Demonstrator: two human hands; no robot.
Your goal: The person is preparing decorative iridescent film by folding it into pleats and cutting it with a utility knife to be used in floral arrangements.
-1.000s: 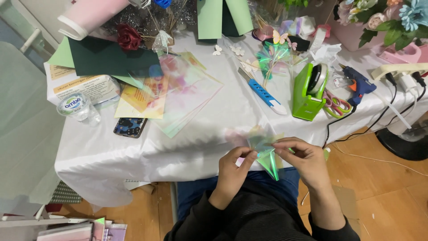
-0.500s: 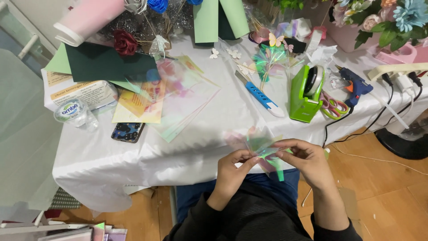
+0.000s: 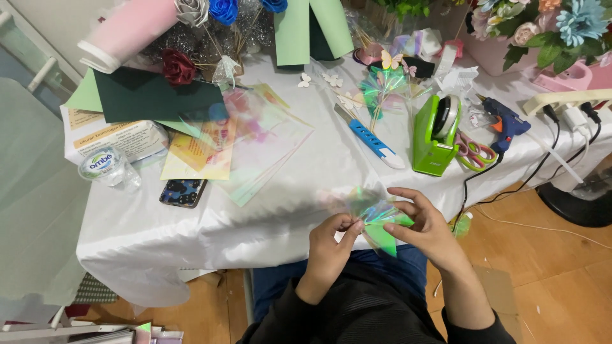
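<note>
Since the earlier frame, both hands had lifted slightly. Left hand [image 3: 331, 245] and right hand [image 3: 427, 226] pinched an iridescent film piece [image 3: 376, 216] at six o'clock, below the tabletop [image 3: 306, 191] edge; it looked light, slippery, easily creased, best pinched at its folds.

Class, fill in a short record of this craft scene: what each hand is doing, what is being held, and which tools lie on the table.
Left hand: left hand pinches the film's lower left edge
Right hand: right hand grips the film from the right, fingers spread
Held item: iridescent film, folded, with a green tip pointing down
Tools on table: blue cutter, green tape dispenser, scissors, blue glue gun
Other items: phone, water bottle, loose film sheets
Surface: table with white cloth
</note>
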